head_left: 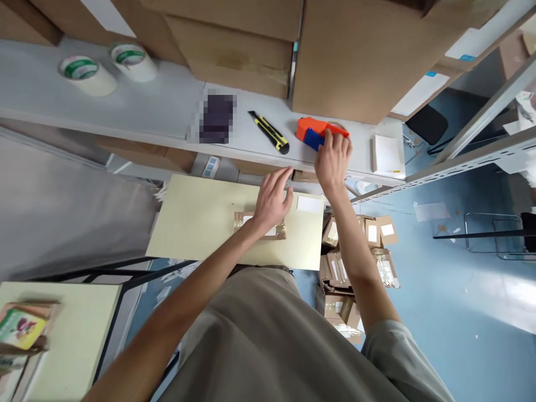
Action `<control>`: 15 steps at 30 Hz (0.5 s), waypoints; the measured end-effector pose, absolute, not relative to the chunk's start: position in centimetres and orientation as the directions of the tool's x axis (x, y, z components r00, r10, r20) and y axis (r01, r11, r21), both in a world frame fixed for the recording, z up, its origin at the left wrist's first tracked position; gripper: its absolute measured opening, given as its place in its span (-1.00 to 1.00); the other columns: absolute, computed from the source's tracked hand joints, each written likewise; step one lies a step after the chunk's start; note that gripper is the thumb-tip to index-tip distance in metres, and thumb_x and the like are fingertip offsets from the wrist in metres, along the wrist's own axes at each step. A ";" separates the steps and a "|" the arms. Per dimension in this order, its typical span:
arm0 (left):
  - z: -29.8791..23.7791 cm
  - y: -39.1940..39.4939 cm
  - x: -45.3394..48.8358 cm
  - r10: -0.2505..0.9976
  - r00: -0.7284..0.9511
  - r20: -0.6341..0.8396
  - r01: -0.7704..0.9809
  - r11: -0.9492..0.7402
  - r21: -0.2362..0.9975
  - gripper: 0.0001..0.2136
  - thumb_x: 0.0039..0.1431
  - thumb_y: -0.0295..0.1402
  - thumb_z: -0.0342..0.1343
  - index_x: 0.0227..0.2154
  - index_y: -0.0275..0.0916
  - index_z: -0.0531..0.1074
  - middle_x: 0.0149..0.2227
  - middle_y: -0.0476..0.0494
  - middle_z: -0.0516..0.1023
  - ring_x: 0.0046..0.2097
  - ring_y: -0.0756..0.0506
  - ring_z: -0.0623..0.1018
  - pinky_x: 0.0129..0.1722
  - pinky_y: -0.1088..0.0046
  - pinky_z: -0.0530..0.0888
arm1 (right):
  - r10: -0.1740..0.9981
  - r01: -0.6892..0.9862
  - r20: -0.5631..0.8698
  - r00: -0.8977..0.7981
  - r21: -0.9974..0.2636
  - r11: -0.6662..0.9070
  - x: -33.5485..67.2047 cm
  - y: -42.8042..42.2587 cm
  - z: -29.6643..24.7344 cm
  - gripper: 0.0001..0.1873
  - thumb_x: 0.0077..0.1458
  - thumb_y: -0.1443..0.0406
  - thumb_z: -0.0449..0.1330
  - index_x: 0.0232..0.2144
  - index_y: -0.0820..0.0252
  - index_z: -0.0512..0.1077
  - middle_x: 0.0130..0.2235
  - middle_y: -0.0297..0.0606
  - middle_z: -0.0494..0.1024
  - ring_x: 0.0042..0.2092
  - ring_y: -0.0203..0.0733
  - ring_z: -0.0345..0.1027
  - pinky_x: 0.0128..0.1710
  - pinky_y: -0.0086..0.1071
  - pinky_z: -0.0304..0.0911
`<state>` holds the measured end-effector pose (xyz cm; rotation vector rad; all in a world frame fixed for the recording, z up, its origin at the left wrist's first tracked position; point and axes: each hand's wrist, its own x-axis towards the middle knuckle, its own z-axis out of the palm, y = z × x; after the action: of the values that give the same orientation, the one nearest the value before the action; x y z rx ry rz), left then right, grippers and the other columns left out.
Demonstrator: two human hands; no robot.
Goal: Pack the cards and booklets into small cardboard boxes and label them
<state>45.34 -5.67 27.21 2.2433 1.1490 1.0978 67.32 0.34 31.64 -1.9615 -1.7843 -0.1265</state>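
My right hand (334, 159) is on an orange and blue tape dispenser (307, 127) at the shelf's front edge, fingers bent over its right part. The fingers hide some of it. Lower down, my left hand (272, 204) hovers with fingers stretched out, above or against a small taped cardboard package (278, 233) with a white label. I cannot tell whether it touches the package. That package lies on a pale yellow tabletop (201, 223), near a white slip of paper (309, 204). A yellow and black box cutter (270, 133) lies left of the dispenser.
Two tape rolls (94, 78) stand on the grey shelf (167, 106), with large cartons (343, 61) behind. White note paper (386, 153) lies at its right end. Several labelled packages (335, 268) are heaped below on the right. Another table (79, 335) is at lower left.
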 end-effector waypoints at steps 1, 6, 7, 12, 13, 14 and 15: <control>25.9 -6.4 43.4 0.846 0.333 0.416 0.536 -0.533 0.655 -0.49 0.60 -0.28 -0.01 0.52 -0.19 0.32 0.41 -0.40 0.52 0.47 -0.32 0.48 0.55 -0.03 0.38 | 0.904 0.951 0.397 0.160 -0.309 -0.032 67.1 -0.7 30.8 -0.45 0.60 0.27 -0.11 0.49 0.23 0.28 0.40 0.18 0.41 0.49 0.27 0.26 0.51 0.41 0.12; 17.6 -10.8 33.2 0.999 0.045 -0.016 0.717 -0.021 0.697 -0.41 0.43 -0.24 0.17 0.44 -0.34 0.37 0.41 -0.57 0.51 0.47 -0.45 0.49 0.52 -0.08 0.40 | 0.916 0.866 0.319 0.243 -0.497 -0.057 62.4 -10.3 23.7 -0.43 0.65 0.08 -0.13 0.47 0.20 0.30 0.40 0.21 0.44 0.47 0.26 0.35 0.43 0.26 0.34; 16.2 -11.7 31.6 0.992 -0.021 -0.126 0.740 0.100 0.665 -0.41 0.40 -0.23 0.19 0.41 -0.38 0.38 0.40 -0.62 0.52 0.45 -0.48 0.51 0.48 -0.10 0.44 | 0.931 0.832 0.241 0.273 -0.545 -0.103 60.9 -12.3 21.6 -0.40 0.64 0.03 -0.10 0.45 0.24 0.32 0.35 0.26 0.50 0.42 0.28 0.43 0.39 0.23 0.39; 12.8 -14.6 28.6 0.867 -0.008 -0.498 0.774 0.320 0.546 -0.71 0.47 -0.15 0.16 0.06 -0.19 0.57 0.04 -0.38 0.76 0.13 -0.38 0.72 0.14 0.17 0.60 | 0.895 0.668 -0.277 0.350 -0.596 -0.446 54.8 -19.1 13.0 -0.33 0.57 -0.13 -0.01 0.26 0.34 0.44 0.10 0.32 0.70 0.13 0.35 0.67 0.12 0.07 0.56; 12.7 -14.8 28.8 0.854 0.018 -0.520 0.781 0.313 0.541 -0.75 0.49 -0.13 0.15 0.00 -0.16 0.57 -0.03 -0.33 0.77 0.07 -0.35 0.74 0.07 0.23 0.59 | 0.879 0.648 -0.311 0.361 -0.594 -0.476 54.0 -19.6 12.1 -0.34 0.56 -0.14 0.01 0.22 0.31 0.46 0.05 0.28 0.72 0.08 0.34 0.68 0.08 0.02 0.56; 12.7 -14.8 29.1 0.850 0.031 -0.526 0.789 0.303 0.535 -0.75 0.51 -0.10 0.15 -0.05 -0.15 0.57 -0.08 -0.31 0.78 0.02 -0.33 0.75 0.01 0.27 0.57 | 0.868 0.633 -0.319 0.382 -0.594 -0.497 53.5 -19.9 11.6 -0.36 0.54 -0.16 0.04 0.19 0.28 0.47 0.01 0.24 0.74 0.05 0.32 0.69 0.04 -0.04 0.55; 12.7 -14.7 29.3 0.852 0.031 -0.522 0.799 0.293 0.526 -0.74 0.52 -0.08 0.15 -0.09 -0.14 0.58 -0.11 -0.30 0.78 -0.02 -0.33 0.75 -0.03 0.29 0.55 | 0.858 0.622 -0.309 0.411 -0.593 -0.512 53.1 -20.0 11.3 -0.37 0.52 -0.17 0.08 0.16 0.24 0.48 -0.02 0.21 0.74 0.02 0.30 0.69 0.01 -0.08 0.53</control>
<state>29.35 -14.72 12.67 1.4992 1.7555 0.0841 53.08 -20.02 11.32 -2.2860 -1.2680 0.8357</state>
